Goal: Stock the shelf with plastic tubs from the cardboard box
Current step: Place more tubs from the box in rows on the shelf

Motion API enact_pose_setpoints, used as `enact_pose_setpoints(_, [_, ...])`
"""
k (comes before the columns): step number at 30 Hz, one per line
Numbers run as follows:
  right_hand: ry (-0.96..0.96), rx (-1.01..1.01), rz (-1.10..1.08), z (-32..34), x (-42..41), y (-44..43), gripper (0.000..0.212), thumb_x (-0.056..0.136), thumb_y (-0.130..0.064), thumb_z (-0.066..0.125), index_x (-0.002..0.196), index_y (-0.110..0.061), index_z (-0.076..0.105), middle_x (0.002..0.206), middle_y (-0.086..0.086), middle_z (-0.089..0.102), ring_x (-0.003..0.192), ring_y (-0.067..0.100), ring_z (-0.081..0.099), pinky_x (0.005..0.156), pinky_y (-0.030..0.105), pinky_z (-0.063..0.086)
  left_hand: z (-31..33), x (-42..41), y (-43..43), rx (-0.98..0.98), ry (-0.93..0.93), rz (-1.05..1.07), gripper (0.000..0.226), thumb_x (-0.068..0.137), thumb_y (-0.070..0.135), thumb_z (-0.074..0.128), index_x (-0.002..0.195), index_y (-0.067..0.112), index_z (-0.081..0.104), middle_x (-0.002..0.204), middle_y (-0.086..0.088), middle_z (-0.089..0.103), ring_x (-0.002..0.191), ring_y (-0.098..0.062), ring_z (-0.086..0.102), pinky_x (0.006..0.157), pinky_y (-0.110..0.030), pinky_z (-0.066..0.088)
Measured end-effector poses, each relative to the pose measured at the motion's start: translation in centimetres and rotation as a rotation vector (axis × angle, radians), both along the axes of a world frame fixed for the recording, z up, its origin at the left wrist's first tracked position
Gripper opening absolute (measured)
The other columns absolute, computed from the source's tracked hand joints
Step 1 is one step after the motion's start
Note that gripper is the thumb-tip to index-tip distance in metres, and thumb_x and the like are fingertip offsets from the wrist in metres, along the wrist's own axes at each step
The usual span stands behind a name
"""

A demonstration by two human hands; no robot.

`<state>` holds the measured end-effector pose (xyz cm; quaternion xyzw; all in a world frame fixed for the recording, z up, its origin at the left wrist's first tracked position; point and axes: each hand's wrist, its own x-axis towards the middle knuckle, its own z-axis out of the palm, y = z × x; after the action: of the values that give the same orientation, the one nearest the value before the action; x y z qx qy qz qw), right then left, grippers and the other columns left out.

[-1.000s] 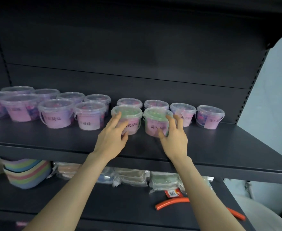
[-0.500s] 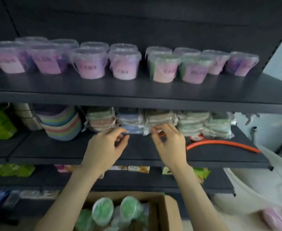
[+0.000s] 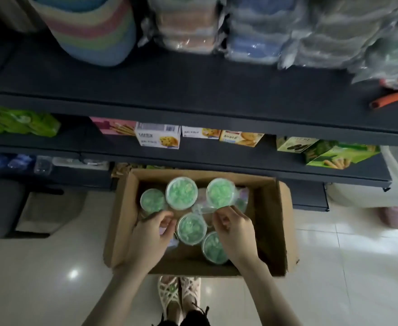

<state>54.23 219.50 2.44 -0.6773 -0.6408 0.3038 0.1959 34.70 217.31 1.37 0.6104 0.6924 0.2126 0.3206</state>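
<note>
Glossy white tile floor point(image 3: 52, 290) down below, with a bright glare spot point(image 3: 73, 274) bouncing off it at 8 o'clock. Dark shelf boards point(image 3: 193, 90) run across the top: pastel bowls point(image 3: 87, 27) stacked at 11, an orange hose point(image 3: 393, 101) at 2, biscuit boxes point(image 3: 158, 137) lined up at 12 underneath.

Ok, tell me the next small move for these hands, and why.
Probably lower both hands and close each on a tub: the left hand and right hand hover over the cardboard box, flanking the middle green-lidded tub, and neither clearly grips anything yet.
</note>
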Motion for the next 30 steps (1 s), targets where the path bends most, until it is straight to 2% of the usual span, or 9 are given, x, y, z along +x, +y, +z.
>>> enact_pose_setpoints(5, [0.031, -0.213, -0.003, -9.7, -0.9, -0.6, 0.008, 0.087, -0.016, 0.065, 0.091, -0.010, 0.069, 0.092, 0.004, 0.068, 0.076, 0.013, 0.067, 0.067, 0.033, 0.055, -10.2, -0.5, -2.1, -0.242, -0.068, 0.177, 0.022, 0.085, 0.018, 0.066, 0.105, 0.009, 0.065, 0.095, -0.003, 0.071, 0.085, -0.018, 0.066, 0.075, -0.032, 0.053])
enact_pose_setpoints(8, [0.079, -0.330, -0.070, -15.5, -1.3, -1.0, 0.011, 0.086, -0.015, 0.064, 0.095, -0.010, 0.069, 0.096, 0.006, 0.068, 0.085, 0.018, 0.067, 0.074, 0.032, 0.054, -15.2, -0.9, -2.8, -0.357, -0.024, 0.269, 0.033, 0.084, 0.021, 0.068, 0.112, 0.006, 0.060, 0.106, -0.010, 0.066, 0.094, -0.026, 0.063, 0.078, -0.031, 0.048])
enact_pose_setpoints(12, [0.080, -0.494, -0.101, -21.8, -2.0, -1.5, 0.031, 0.087, -0.021, 0.064, 0.116, -0.011, 0.059, 0.115, 0.006, 0.063, 0.105, 0.021, 0.059, 0.080, 0.024, 0.044, -20.5, -1.4, -2.8, -0.520, 0.037, 0.367, 0.063, 0.078, 0.030, 0.073, 0.129, 0.005, 0.047, 0.124, -0.017, 0.053, 0.113, -0.030, 0.050, 0.089, -0.033, 0.040])
enact_pose_setpoints(15, [0.047, -0.562, -0.163, -24.7, -2.9, -1.8, 0.046, 0.085, -0.024, 0.066, 0.126, -0.009, 0.050, 0.124, 0.010, 0.053, 0.111, 0.027, 0.053, 0.086, 0.030, 0.042, -23.6, -1.7, -2.5, -0.670, 0.022, 0.517, 0.092, 0.072, 0.043, 0.075, 0.143, 0.009, 0.027, 0.142, -0.020, 0.034, 0.124, -0.037, 0.041, 0.096, -0.044, 0.040])
enact_pose_setpoints(17, [0.018, -0.540, -0.247, -25.8, -3.4, -2.0, 0.051, 0.082, -0.021, 0.069, 0.126, -0.005, 0.049, 0.124, 0.013, 0.047, 0.111, 0.031, 0.051, 0.093, 0.038, 0.044, -25.3, -1.9, -2.1, -0.725, -0.048, 0.592, 0.101, 0.071, 0.046, 0.074, 0.147, 0.012, 0.017, 0.148, -0.017, 0.029, 0.128, -0.038, 0.039, 0.096, -0.044, 0.040])
enact_pose_setpoints(20, [0.055, -0.462, -0.377, -26.8, -3.8, -2.5, 0.053, 0.079, -0.018, 0.073, 0.124, -0.001, 0.048, 0.122, 0.015, 0.044, 0.109, 0.033, 0.052, 0.092, 0.048, 0.046, -27.3, -2.1, -1.6, -0.721, -0.138, 0.623, 0.104, 0.070, 0.048, 0.074, 0.148, 0.014, 0.014, 0.147, -0.014, 0.035, 0.128, -0.034, 0.041, 0.096, -0.038, 0.038])
enact_pose_setpoints(23, [-0.010, -0.466, -0.372, -27.8, -3.8, -2.3, 0.054, 0.080, -0.028, 0.072, 0.121, -0.004, 0.048, 0.118, 0.013, 0.054, 0.106, 0.031, 0.054, 0.086, 0.044, 0.048, -28.8, -2.5, -1.1, -0.770, -0.132, 0.622, 0.108, 0.067, 0.051, 0.075, 0.148, 0.014, 0.014, 0.145, -0.014, 0.038, 0.128, -0.034, 0.042, 0.097, -0.040, 0.038])
enact_pose_setpoints(26, [-0.100, -0.506, -0.343, -28.5, -4.1, -1.5, 0.051, 0.079, -0.035, 0.071, 0.112, -0.006, 0.044, 0.107, 0.013, 0.060, 0.101, 0.035, 0.055, 0.081, 0.041, 0.044, -29.3, -2.9, -0.8, -0.771, -0.145, 0.609, 0.110, 0.061, 0.055, 0.078, 0.146, 0.013, 0.022, 0.137, -0.013, 0.048, 0.121, -0.033, 0.049, 0.089, -0.035, 0.041])
enact_pose_setpoints(30, [0.012, -0.502, -0.461, -28.7, -4.1, -0.7, 0.052, 0.070, -0.033, 0.080, 0.098, -0.014, 0.040, 0.080, -0.007, 0.052, 0.088, 0.027, 0.056, 0.077, 0.041, 0.047, -28.7, -3.7, -1.7, -0.733, -0.103, 0.669, 0.107, 0.063, 0.062, 0.073, 0.142, 0.008, 0.024, 0.132, -0.014, 0.051, 0.118, -0.035, 0.050, 0.086, -0.034, 0.039])
